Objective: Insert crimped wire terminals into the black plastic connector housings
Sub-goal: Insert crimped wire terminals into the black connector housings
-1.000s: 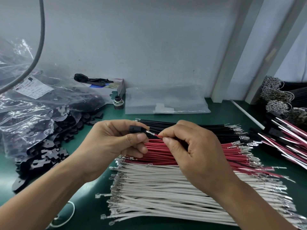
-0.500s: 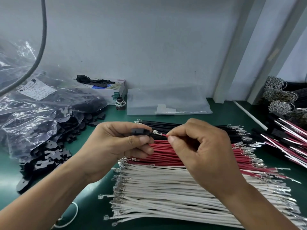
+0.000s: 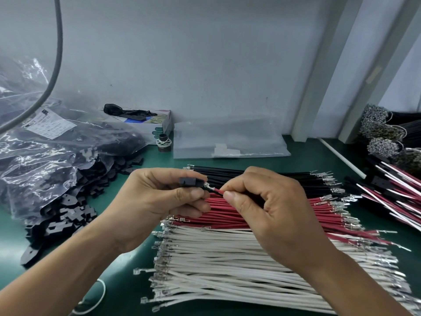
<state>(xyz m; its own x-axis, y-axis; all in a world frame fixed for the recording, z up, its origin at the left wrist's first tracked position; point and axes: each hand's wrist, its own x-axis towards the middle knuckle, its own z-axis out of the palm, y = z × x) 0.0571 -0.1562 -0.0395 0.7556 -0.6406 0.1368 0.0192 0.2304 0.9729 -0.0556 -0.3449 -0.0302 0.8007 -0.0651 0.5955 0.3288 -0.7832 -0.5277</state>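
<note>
My left hand (image 3: 157, 201) pinches a small black connector housing (image 3: 190, 182) between thumb and fingers, above the wire piles. My right hand (image 3: 268, 206) pinches a red wire (image 3: 218, 191) just behind its silver crimped terminal (image 3: 208, 185), whose tip sits at the housing's right opening. A black wire also runs from the housing under the red one. Below the hands lie rows of black wires (image 3: 284, 179), red wires (image 3: 284, 215) and white wires (image 3: 227, 270), all with crimped ends.
A clear bag and loose heap of black housings (image 3: 68, 201) fill the left of the green mat (image 3: 127, 281). Finished red-white-black harnesses (image 3: 391, 190) lie at the right. A flat plastic bag (image 3: 227, 142) and a small box (image 3: 157, 124) stand by the wall.
Both hands have stayed close together over the piles. The red wire's terminal has been brought back up against the housing's opening after a slight pull away.
</note>
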